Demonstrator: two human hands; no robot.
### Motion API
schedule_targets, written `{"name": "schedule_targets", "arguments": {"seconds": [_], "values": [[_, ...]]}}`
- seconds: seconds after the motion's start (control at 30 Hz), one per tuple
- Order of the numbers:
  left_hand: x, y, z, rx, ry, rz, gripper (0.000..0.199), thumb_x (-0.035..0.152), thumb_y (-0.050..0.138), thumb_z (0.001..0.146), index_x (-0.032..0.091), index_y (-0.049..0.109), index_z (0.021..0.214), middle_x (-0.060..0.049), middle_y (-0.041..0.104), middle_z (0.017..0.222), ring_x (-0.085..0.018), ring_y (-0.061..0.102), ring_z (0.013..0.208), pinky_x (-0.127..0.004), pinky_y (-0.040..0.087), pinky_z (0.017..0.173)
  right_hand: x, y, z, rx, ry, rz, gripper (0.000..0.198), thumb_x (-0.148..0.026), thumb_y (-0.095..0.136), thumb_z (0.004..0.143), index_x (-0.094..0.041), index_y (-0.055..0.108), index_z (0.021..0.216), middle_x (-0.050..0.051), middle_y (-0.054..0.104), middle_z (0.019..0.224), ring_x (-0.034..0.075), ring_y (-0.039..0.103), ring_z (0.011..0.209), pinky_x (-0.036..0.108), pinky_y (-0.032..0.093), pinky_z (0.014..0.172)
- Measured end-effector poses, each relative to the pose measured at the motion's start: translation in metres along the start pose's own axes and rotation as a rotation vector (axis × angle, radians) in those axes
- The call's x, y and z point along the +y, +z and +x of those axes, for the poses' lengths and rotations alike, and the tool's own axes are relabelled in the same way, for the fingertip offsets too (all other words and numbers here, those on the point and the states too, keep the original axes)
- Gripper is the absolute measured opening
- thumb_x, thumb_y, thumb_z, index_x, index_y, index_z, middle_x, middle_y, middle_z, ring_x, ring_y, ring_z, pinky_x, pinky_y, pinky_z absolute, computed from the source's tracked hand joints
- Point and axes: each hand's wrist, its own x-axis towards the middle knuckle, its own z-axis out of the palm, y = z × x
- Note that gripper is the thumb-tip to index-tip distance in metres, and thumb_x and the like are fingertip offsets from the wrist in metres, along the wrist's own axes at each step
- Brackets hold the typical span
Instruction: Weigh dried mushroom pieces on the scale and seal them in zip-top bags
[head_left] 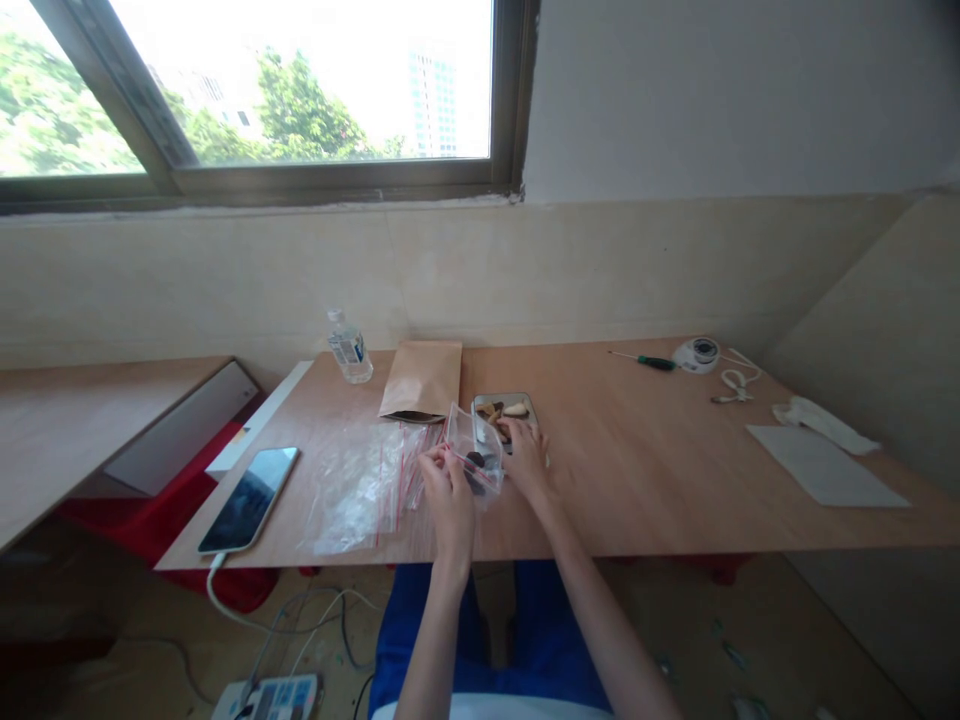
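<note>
My left hand point(448, 495) pinches the edge of a clear zip bag point(486, 470) with a red seal line. Dark pieces point(475, 460) show through the plastic. My right hand point(527, 458) is beside the bag, its fingers curled over the near right part of a small metal tray point(474, 412). What those fingers grip is hidden. In the tray lie several brown dried-looking pieces point(491, 412) and a pale oblong one point(517, 409). To the left of my left hand, several flat clear zip bags point(349, 490) with red seals are spread out, overlapping.
Behind the bags lies a brown paper pouch point(424, 380), its mouth facing me, with a water bottle point(349, 350) beside it. A cabled phone point(251, 500) rests at the left edge. A screwdriver point(654, 362), dome camera point(697, 354), white cloth point(825, 424) and paper sheet point(829, 467) lie right.
</note>
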Motion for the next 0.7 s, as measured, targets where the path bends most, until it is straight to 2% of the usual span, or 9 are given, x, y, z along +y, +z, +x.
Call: {"name": "schedule_targets", "arguments": {"seconds": [0.1, 0.17, 0.27, 0.33, 0.47, 0.5, 0.57, 0.63, 0.7], "values": [[-0.001, -0.001, 0.001, 0.014, 0.001, -0.002, 0.019, 0.037, 0.038, 0.089, 0.019, 0.044, 0.086, -0.004, 0.055, 0.081, -0.017, 0.057, 0.072, -0.029, 0.045, 0.064, -0.001, -0.003, 0.0, 0.023, 0.025, 0.013, 0.025, -0.033, 0.052, 0.081, -0.02, 0.059, 0.102, 0.009, 0.064, 0.106, 0.028, 0.049, 0.101, 0.043, 0.032, 0.086], [-0.002, -0.002, 0.002, 0.023, 0.004, 0.01, 0.019, 0.037, 0.038, 0.089, 0.019, 0.043, 0.084, -0.003, 0.054, 0.077, -0.017, 0.056, 0.071, -0.03, 0.045, 0.065, -0.002, -0.01, 0.001, 0.078, 0.043, 0.1, 0.024, -0.034, 0.053, 0.08, -0.021, 0.059, 0.099, 0.008, 0.064, 0.101, 0.027, 0.051, 0.097, 0.042, 0.034, 0.084], [-0.004, -0.001, 0.002, 0.006, 0.0, 0.009, 0.02, 0.038, 0.038, 0.089, 0.019, 0.044, 0.087, -0.003, 0.054, 0.079, -0.017, 0.056, 0.072, -0.03, 0.045, 0.067, -0.015, -0.034, 0.0, 0.211, 0.041, 0.326, 0.027, -0.035, 0.054, 0.08, -0.02, 0.057, 0.102, 0.008, 0.062, 0.101, 0.023, 0.054, 0.092, 0.037, 0.039, 0.082], [-0.004, -0.001, 0.001, -0.013, -0.006, 0.004, 0.021, 0.039, 0.038, 0.089, 0.019, 0.044, 0.088, -0.003, 0.054, 0.081, -0.017, 0.056, 0.074, -0.03, 0.045, 0.068, -0.031, -0.057, 0.0, 0.242, 0.001, 0.426, 0.028, -0.035, 0.053, 0.081, -0.02, 0.055, 0.105, 0.008, 0.061, 0.103, 0.021, 0.054, 0.092, 0.034, 0.041, 0.081], [-0.004, 0.0, 0.0, -0.012, -0.028, 0.011, 0.021, 0.04, 0.037, 0.089, 0.019, 0.043, 0.087, -0.004, 0.055, 0.085, -0.018, 0.057, 0.078, -0.031, 0.044, 0.071, -0.056, -0.09, 0.004, 0.024, -0.191, 0.477, 0.028, -0.036, 0.053, 0.083, -0.025, 0.056, 0.108, 0.006, 0.06, 0.108, 0.021, 0.052, 0.103, 0.035, 0.039, 0.09], [-0.004, 0.0, 0.001, 0.0, -0.038, 0.013, 0.021, 0.039, 0.037, 0.089, 0.02, 0.043, 0.086, -0.004, 0.055, 0.085, -0.018, 0.057, 0.079, -0.031, 0.044, 0.071, -0.057, -0.091, 0.006, -0.006, -0.213, 0.489, 0.027, -0.036, 0.051, 0.085, -0.025, 0.057, 0.109, 0.006, 0.059, 0.111, 0.021, 0.051, 0.106, 0.036, 0.039, 0.092], [-0.007, 0.0, 0.002, 0.026, -0.061, 0.014, 0.02, 0.039, 0.037, 0.088, 0.02, 0.043, 0.085, -0.005, 0.056, 0.086, -0.018, 0.057, 0.082, -0.031, 0.043, 0.073, -0.049, -0.083, 0.013, 0.016, -0.192, 0.506, 0.026, -0.034, 0.043, 0.089, -0.025, 0.058, 0.107, 0.007, 0.058, 0.113, 0.02, 0.05, 0.109, 0.035, 0.04, 0.092], [-0.011, -0.001, 0.003, 0.039, -0.082, 0.008, 0.019, 0.038, 0.037, 0.088, 0.02, 0.043, 0.085, -0.004, 0.056, 0.087, -0.018, 0.057, 0.082, -0.031, 0.043, 0.073, -0.034, -0.063, 0.022, 0.076, -0.151, 0.476, 0.028, -0.03, 0.037, 0.091, -0.021, 0.058, 0.106, 0.008, 0.059, 0.111, 0.019, 0.051, 0.107, 0.034, 0.041, 0.09], [-0.015, -0.002, 0.004, 0.037, -0.096, 0.001, 0.019, 0.038, 0.038, 0.087, 0.02, 0.043, 0.086, -0.004, 0.056, 0.086, -0.017, 0.057, 0.08, -0.031, 0.043, 0.073, -0.017, -0.038, 0.031, 0.06, -0.163, 0.351, 0.028, -0.025, 0.04, 0.088, -0.018, 0.058, 0.107, 0.01, 0.06, 0.111, 0.02, 0.05, 0.107, 0.037, 0.038, 0.093]]}}
